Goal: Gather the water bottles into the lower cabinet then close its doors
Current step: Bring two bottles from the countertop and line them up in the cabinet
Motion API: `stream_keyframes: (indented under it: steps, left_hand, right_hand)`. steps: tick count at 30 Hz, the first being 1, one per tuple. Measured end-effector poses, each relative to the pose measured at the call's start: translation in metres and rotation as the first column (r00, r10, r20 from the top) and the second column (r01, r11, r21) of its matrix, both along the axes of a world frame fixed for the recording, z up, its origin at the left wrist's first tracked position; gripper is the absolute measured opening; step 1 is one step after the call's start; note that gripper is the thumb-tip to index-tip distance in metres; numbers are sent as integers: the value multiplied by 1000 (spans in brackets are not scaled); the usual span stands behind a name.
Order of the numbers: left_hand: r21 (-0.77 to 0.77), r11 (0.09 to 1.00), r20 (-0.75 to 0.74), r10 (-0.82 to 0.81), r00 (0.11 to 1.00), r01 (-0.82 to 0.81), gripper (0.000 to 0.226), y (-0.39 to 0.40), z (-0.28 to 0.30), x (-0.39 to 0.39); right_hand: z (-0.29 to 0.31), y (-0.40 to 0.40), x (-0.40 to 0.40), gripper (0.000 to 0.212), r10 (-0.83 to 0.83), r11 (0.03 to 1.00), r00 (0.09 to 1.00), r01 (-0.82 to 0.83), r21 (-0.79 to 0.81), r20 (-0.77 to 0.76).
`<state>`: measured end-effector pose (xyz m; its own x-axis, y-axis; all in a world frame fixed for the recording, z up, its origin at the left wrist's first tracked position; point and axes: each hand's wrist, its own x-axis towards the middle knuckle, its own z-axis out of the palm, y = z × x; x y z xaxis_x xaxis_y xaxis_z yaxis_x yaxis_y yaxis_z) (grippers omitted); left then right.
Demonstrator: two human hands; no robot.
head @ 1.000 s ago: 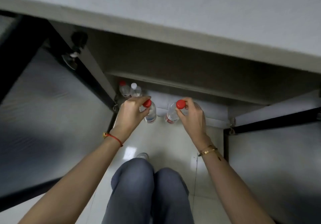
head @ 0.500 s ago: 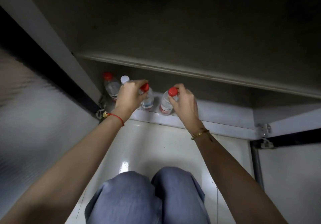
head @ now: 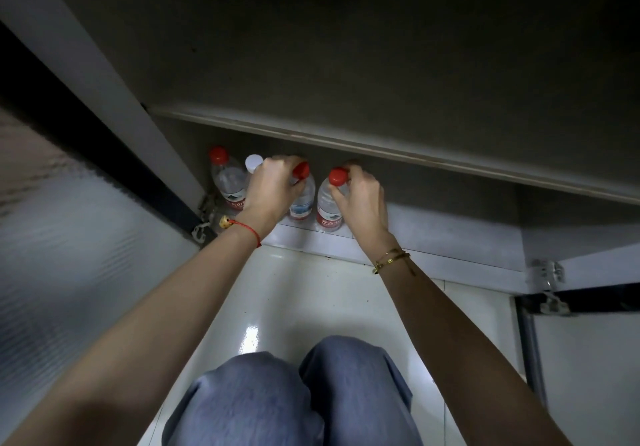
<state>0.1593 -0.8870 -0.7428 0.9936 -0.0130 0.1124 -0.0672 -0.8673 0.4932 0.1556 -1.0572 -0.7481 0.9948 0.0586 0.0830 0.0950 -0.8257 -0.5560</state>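
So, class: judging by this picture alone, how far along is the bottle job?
Done: a red-capped bottle and a white-capped bottle stand inside the lower cabinet. In hand: the left hand and right hand each grip a bottle at its front edge. Left: letting go, closing both open doors.

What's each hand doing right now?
Left hand: grips a blue-label water bottle at its neck.
Right hand: grips a red-label water bottle at its neck.

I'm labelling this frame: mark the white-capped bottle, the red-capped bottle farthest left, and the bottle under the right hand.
White-capped clear plastic bottle point(head: 254, 161), head view, on its cap.
Leftmost red-capped clear plastic bottle point(head: 229, 182), head view, on its body.
Red-capped bottle held by right hand point(head: 327, 211), head view, on its label.
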Motion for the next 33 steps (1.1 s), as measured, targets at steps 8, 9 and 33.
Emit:
stream_keyframes:
  steps: [8,9,33]
  left_hand:
    - [77,997,73,-27,997,22,27,-1,6,-13]
    - [94,995,98,-35,995,26,25,0,10,-16]
    - [208,978,157,-51,986,17,31,36,139,-148]
  right_hand:
    - [9,-5,-12,44,-34,999,999,34,19,-8]
    - [10,-8,-15,46,-25,1000,1000,25,7,5]
    - [137,-69,-108,39,46,992,999,-43,-120,20]
